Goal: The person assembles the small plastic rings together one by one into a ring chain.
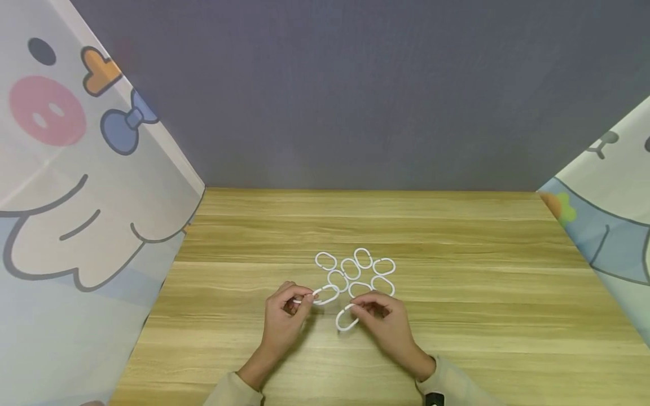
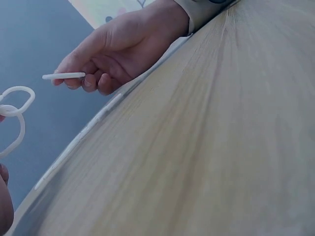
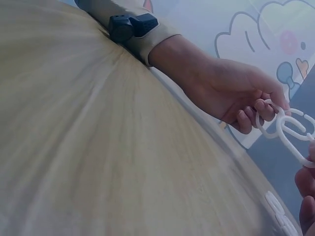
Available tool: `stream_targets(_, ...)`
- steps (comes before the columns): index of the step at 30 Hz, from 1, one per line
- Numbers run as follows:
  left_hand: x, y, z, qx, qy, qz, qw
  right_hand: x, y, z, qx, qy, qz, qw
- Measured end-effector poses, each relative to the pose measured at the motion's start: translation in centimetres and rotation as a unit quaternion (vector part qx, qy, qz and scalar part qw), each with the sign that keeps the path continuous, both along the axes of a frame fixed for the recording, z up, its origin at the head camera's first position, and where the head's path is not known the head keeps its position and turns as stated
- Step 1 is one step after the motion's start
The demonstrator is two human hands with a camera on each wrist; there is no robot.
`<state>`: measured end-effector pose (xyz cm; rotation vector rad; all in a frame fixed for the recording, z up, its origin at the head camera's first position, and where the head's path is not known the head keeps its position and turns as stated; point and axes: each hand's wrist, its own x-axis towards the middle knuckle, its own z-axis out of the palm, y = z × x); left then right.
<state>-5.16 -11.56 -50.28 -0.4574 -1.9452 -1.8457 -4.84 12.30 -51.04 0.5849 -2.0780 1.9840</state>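
Note:
My left hand [image 1: 284,316] pinches a white oval plastic link [image 1: 331,300] between thumb and fingertips. A second white link [image 2: 22,132] is looped through it, as the left wrist view shows, and part of that one is hidden by the fingers. My right hand [image 1: 388,324] pinches a single white link [image 1: 345,329] at its upper end, a little right of the linked pair and apart from it. A small gap shows in the ring of this link. Both hands are held over the table, close in front of several loose white links [image 1: 394,266].
The loose links lie flat in a close cluster on the wood-grain table [image 1: 457,316]. A dark grey panel [image 1: 365,101] stands along the back edge. Panels with cartoon prints [image 1: 101,186] flank the table on both sides.

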Motion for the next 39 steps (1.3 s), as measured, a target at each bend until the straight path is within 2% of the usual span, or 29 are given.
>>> stream_targets(3, 0.0, -0.1, 0.1, -0.004, 0.000, -0.002, 1.0000, -0.2, 0.0, 0.4, -0.019, 0.007, 0.011, 0.9997)
stream_targets(10, 0.1, -0.2, 0.3, -0.012, -0.005, -0.003, 0.9999, -0.7, 0.4, 1.2, -0.041, -0.017, 0.047, 0.9979)
stream_targets(19, 0.2, -0.2, 0.1, -0.041, -0.012, 0.005, 0.9991, -1.8, 0.7, 1.9, -0.015, 0.028, 0.043, 0.9986)
stream_targets(25, 0.1, -0.3, -0.1, -0.061, 0.005, 0.013, 0.9980, -2.3, 0.5, 2.7, 0.012, 0.026, 0.032, 0.9991)
stream_targets(34, 0.1, -0.2, 0.0, -0.094, 0.023, 0.018, 0.9951, -2.9, -0.6, 3.7, 0.020, 0.018, 0.066, 0.9975)
stream_targets(39, 0.1, -0.2, 0.0, -0.111, 0.034, 0.020, 0.9930, -3.1, -1.0, 3.9, 0.034, 0.014, 0.065, 0.9972)
